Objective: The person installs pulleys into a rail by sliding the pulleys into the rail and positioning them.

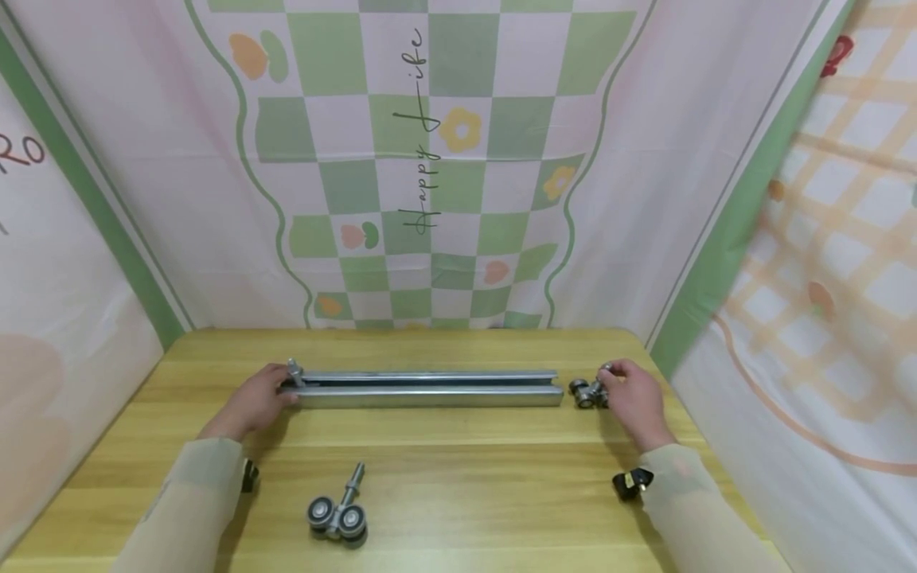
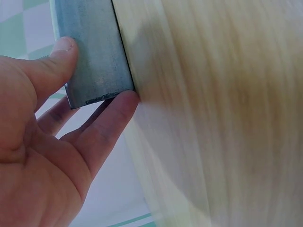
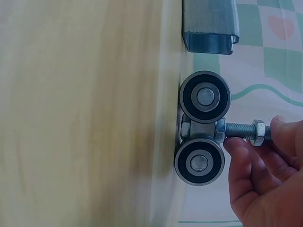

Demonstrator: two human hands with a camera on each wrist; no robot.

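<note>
A metal channel rail (image 1: 430,396) lies across the table with its slot facing up. My left hand (image 1: 258,400) holds its left end; in the left wrist view the thumb presses the side of the rail (image 2: 97,56) and the fingers reach round its end. A threaded bolt (image 1: 294,372) sticks up from the slot beside that hand; whatever bears it is hidden. Just off the rail's right end, my right hand (image 1: 636,400) pinches the upright bolt of a roller trolley (image 3: 202,127). The trolley's wheels stand on the table, lined up with the rail and apart from it.
A second roller trolley (image 1: 337,517) lies near the front left of the table (image 1: 487,485), its bolt pointing away from me. Behind the table hangs a green and white checked cloth (image 1: 401,183), with more printed cloth (image 1: 824,318) along the right side.
</note>
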